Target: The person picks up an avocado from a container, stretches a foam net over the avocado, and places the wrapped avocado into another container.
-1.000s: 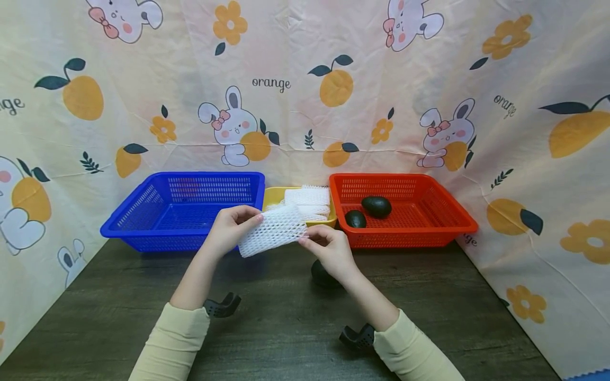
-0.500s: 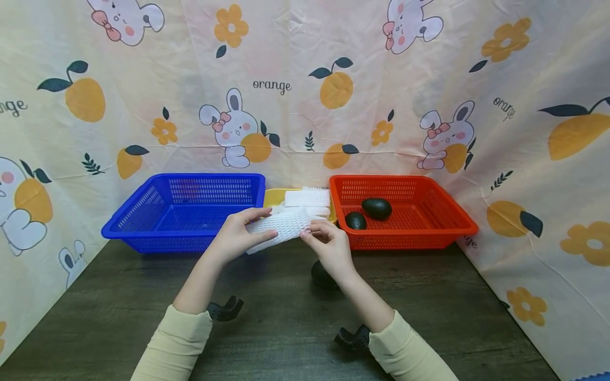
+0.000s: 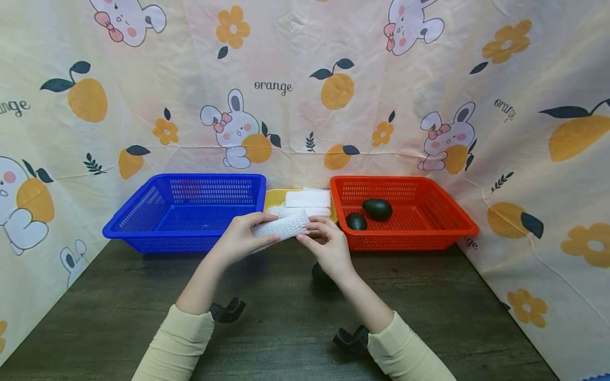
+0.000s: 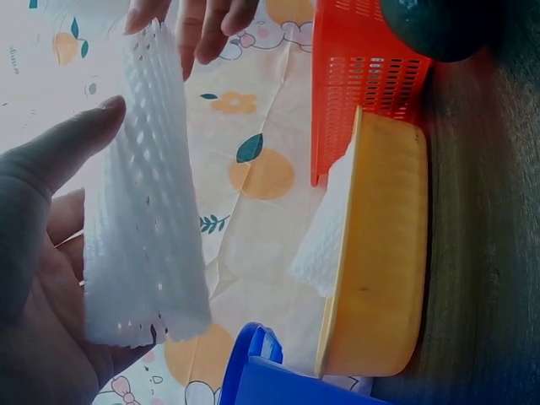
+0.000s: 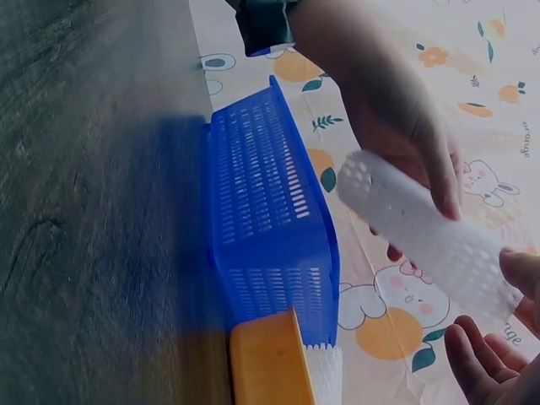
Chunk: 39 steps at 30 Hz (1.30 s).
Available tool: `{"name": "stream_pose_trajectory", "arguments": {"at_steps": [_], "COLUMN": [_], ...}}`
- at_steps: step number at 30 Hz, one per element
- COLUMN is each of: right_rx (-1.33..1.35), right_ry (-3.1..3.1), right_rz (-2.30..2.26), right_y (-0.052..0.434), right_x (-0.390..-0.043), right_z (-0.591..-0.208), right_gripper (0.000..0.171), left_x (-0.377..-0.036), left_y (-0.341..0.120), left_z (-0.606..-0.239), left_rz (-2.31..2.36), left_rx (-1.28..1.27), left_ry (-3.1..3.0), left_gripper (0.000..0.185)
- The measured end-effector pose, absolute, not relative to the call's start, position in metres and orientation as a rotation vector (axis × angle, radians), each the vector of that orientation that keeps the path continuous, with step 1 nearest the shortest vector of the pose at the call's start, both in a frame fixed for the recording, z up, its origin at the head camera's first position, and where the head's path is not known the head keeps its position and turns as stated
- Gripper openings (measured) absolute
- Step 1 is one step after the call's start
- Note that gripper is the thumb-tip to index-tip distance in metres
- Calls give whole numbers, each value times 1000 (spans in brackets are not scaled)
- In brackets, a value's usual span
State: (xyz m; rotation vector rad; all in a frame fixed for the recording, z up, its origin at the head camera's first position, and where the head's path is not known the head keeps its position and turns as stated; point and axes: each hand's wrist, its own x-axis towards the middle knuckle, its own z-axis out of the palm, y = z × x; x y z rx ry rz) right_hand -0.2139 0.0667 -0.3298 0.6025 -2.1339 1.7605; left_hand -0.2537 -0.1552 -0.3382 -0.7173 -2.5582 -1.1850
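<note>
A white foam net sleeve [image 3: 282,226] is held up between both hands, in front of the yellow basket. My left hand [image 3: 240,239] grips the left part, its thumb across the near side and fingers behind, as the left wrist view of the sleeve [image 4: 152,228] shows. At the other end, my right hand [image 3: 333,251] pinches the edge between thumb and fingers. In the right wrist view the sleeve [image 5: 422,228] appears as a flattened tube with one end facing out. A dark green avocado [image 3: 321,276] lies on the table, partly hidden behind my right hand.
A blue basket [image 3: 162,233] stands at the back left. The yellow basket [image 3: 273,197] beside it holds several foam net sleeves [image 3: 307,199]. At right, a red basket [image 3: 410,239] holds two avocados [image 3: 377,209]. A printed cloth [image 3: 295,121] hangs behind them.
My left hand has moved a little right and shifted its grip, the thumb now lying across the foam net sleeve. The sleeve has turned and looks narrower. The right hand keeps its pinch.
</note>
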Motion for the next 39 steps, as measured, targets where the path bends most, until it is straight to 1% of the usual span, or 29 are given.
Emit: {"name": "stream_pose_trajectory", "arguments": {"at_steps": [4, 7, 14, 21, 26, 34, 39], "right_rx": [643, 648, 654, 755, 812, 832, 793], "right_ry": [-2133, -2156, -2221, -2242, -2253, -2226, -2189], "right_rz": [1738, 1724, 1662, 1567, 1516, 1499, 1521], "right_y": [70, 72, 71, 70, 70, 69, 71], "right_x": [-215, -215, -213, -209, -208, -207, -227], "right_z": [-331, -331, -330, -330, -330, -330, -354], "right_gripper": [25, 24, 18, 11, 10, 11, 15], "left_x": [-253, -252, -253, -253, -254, -255, -254], "left_y": [-157, -158, -161, -165, -171, -173, -171], "left_z": [-337, -335, -334, -331, -329, -329, -331], "left_rz": [-1271, -1345, -1516, -1587, -1594, -1657, -1678], "left_rx": [-705, -678, -628, -524, -487, -530, -599], "left_ry": [-2551, -2552, -2500, -2461, -2431, -2432, -2475], "left_gripper": [41, 39, 33, 32, 30, 29, 29]}}
